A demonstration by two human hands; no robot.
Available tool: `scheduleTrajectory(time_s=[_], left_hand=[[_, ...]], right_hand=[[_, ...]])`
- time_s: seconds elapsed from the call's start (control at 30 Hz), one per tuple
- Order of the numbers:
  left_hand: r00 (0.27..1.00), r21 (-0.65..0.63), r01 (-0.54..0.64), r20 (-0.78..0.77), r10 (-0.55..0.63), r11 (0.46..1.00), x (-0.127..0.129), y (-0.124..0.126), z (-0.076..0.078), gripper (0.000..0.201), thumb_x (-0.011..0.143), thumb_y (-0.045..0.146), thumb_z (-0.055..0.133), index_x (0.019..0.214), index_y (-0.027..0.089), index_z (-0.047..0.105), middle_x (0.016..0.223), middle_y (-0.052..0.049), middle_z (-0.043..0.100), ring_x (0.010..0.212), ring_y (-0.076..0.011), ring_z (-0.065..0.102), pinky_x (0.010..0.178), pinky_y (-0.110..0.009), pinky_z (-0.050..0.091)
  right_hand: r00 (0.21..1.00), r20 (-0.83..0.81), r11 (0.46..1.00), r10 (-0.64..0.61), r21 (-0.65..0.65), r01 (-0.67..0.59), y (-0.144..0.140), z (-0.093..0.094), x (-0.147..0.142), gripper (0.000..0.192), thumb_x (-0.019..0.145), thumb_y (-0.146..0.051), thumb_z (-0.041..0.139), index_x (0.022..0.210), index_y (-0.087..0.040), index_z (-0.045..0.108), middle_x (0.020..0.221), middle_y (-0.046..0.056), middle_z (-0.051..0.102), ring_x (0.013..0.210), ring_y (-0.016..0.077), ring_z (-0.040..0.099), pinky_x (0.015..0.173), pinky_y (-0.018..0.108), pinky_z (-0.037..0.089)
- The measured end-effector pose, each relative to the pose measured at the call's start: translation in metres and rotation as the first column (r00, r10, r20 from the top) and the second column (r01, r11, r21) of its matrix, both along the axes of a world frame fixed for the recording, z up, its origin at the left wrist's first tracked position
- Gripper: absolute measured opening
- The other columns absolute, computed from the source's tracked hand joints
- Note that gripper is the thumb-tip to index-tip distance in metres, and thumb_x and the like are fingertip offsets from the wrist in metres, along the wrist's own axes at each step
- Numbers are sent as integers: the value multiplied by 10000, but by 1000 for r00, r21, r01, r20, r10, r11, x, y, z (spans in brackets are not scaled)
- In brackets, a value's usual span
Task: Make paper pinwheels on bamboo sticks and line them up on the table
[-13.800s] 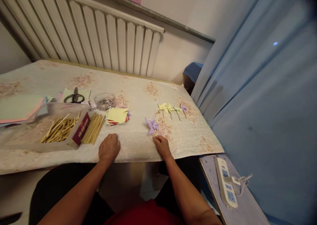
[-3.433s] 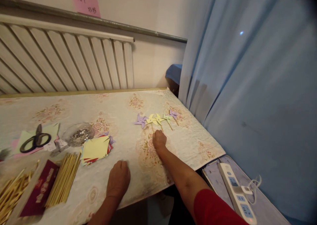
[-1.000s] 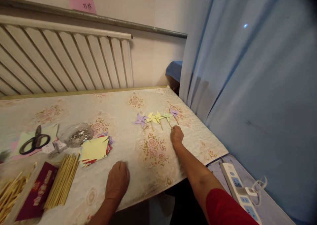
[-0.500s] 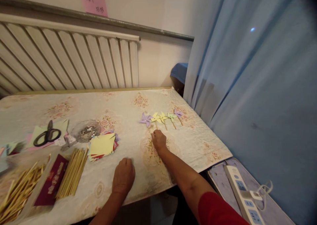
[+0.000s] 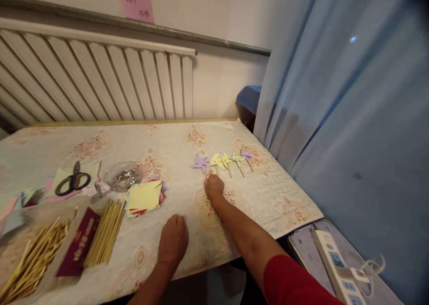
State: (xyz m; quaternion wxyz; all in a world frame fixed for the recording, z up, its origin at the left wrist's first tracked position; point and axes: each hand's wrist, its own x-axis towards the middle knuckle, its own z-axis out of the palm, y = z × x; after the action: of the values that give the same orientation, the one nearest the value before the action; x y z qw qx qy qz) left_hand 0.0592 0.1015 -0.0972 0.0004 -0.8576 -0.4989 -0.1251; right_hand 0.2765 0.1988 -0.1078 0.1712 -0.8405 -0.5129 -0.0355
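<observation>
Several small paper pinwheels on sticks lie in a row on the flowered tablecloth (image 5: 100, 139): a purple pinwheel (image 5: 200, 163) at the left end, then yellow pinwheels (image 5: 221, 160), a green one and another purple one (image 5: 247, 155). My right hand (image 5: 213, 187) rests just below the left purple pinwheel, fingers curled at its stick; whether it grips the stick is hidden. My left hand (image 5: 173, 241) lies fist-like and empty near the table's front edge.
A stack of coloured paper squares (image 5: 145, 196), a glass dish of shiny bits (image 5: 122, 177), scissors (image 5: 73, 183), loose yellow sticks (image 5: 104, 233) and a clear box of sticks (image 5: 30, 251) sit at left. A power strip (image 5: 338, 269) lies on a stool at right by the blue curtain.
My right hand went from the right end of the pinwheel row back left, below the purple pinwheel. The left hand stayed put. The view shifted.
</observation>
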Motion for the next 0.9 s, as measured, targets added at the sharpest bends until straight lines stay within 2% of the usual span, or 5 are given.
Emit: scheduleTrajectory(time_s=[0.33,0.9], left_hand=[[1000,-14,-11,3,11,1000,0,-1,1,188,908,139,404,833,155,576,851,-88,544,825,-223,512,738,-346,365],[1000,-39,-12,-5,12,999,0,-1,3,184,910,140,401,836,162,568,867,-92,558,840,-226,516,750,-352,363]], right_hand=[[1000,6,1000,-17,14,17,2,-3,-2,242,941,-300,456,981,-153,644,951,104,681,869,207,652,695,275,435],[1000,-20,999,-10,-47,9,-4,11,-5,240,921,-274,459,1006,-140,639,974,130,691,879,216,666,712,287,447]])
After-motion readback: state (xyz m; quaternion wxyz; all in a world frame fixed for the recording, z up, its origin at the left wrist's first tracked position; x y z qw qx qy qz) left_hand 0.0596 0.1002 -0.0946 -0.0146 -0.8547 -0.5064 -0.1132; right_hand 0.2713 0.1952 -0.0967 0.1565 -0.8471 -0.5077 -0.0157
